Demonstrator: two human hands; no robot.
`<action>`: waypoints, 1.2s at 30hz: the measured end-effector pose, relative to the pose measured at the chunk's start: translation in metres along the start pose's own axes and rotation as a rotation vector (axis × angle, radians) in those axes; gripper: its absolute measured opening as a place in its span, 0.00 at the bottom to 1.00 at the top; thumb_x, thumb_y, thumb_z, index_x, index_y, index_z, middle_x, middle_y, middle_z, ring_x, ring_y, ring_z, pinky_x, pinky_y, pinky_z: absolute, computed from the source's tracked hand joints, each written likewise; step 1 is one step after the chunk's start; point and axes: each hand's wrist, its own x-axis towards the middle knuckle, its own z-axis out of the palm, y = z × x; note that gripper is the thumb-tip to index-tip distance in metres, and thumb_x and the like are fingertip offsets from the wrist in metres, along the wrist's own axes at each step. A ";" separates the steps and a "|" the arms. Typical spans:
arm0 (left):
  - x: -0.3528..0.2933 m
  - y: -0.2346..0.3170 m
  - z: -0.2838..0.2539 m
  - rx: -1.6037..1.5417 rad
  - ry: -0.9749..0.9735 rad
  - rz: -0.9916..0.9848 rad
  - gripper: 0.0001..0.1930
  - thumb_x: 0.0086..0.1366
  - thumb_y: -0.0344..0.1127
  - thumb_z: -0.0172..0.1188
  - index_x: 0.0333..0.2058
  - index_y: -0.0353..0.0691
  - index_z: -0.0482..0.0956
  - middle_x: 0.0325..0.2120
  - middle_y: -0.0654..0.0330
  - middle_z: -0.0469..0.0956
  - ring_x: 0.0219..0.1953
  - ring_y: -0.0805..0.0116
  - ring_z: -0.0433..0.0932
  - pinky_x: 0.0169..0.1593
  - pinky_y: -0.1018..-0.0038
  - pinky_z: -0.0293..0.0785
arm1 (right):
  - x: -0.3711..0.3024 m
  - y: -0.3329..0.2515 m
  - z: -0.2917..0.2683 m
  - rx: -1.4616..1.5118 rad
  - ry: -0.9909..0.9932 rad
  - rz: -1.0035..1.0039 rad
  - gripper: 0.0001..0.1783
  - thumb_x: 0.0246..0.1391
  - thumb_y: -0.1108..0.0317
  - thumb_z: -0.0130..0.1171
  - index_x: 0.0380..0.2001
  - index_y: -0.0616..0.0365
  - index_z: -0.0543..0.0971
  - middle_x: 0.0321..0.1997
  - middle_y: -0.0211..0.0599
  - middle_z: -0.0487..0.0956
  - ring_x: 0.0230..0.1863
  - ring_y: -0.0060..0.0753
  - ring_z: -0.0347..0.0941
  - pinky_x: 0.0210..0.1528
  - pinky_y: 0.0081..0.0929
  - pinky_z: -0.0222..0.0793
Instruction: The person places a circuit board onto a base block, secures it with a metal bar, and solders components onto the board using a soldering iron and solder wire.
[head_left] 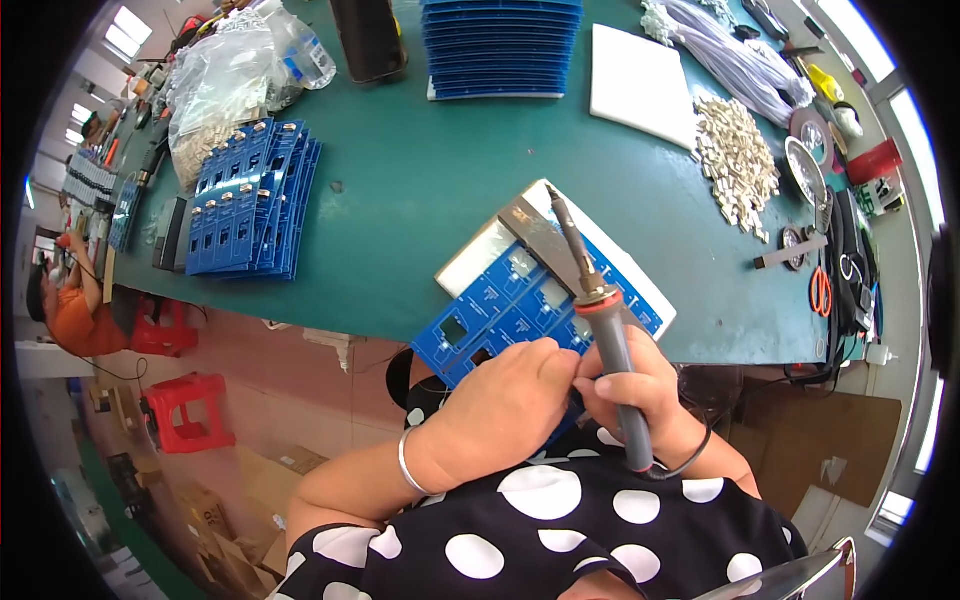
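My right hand [640,392] grips a grey-handled soldering iron [603,318] with a red collar, its tip pointing up and away over the table. My left hand [505,405], with a silver bangle on the wrist, is closed beside the right and pinches something small against the near edge of a blue circuit board panel [500,305]. That panel lies on a white pad [480,255] at the front edge of the green table [420,170]. A flat grey metal piece [535,235] rests on the panel under the iron's tip.
A fanned stack of blue panels [250,200] lies at left, another stack [500,45] at the back. A white foam block [640,85], a heap of small pale parts [738,160], white wire bundles [730,50], tape rolls and orange scissors [820,290] sit right. Red stools [185,405] and a person [70,310] are at left.
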 end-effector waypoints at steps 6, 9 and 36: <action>-0.020 -0.019 -0.010 -0.078 0.280 -0.052 0.10 0.63 0.29 0.63 0.43 0.40 0.78 0.28 0.57 0.80 0.27 0.56 0.79 0.31 0.64 0.75 | -0.002 -0.003 -0.014 0.292 0.278 0.369 0.29 0.54 0.89 0.59 0.51 0.49 0.63 0.30 0.37 0.76 0.30 0.27 0.74 0.33 0.25 0.70; -0.040 -0.033 -0.025 -0.015 0.380 -0.291 0.08 0.64 0.28 0.64 0.41 0.40 0.78 0.25 0.59 0.80 0.22 0.60 0.76 0.27 0.66 0.72 | 0.004 -0.001 -0.040 0.340 0.418 0.382 0.26 0.60 0.67 0.62 0.58 0.54 0.63 0.32 0.41 0.77 0.31 0.31 0.75 0.38 0.29 0.72; -0.027 -0.054 -0.018 0.352 0.484 -0.119 0.12 0.43 0.23 0.61 0.27 0.42 0.69 0.32 0.57 0.76 0.39 0.54 0.75 0.44 0.60 0.66 | 0.034 0.006 -0.040 0.103 -0.033 0.521 0.12 0.53 0.68 0.67 0.37 0.66 0.82 0.29 0.44 0.83 0.25 0.28 0.79 0.29 0.25 0.73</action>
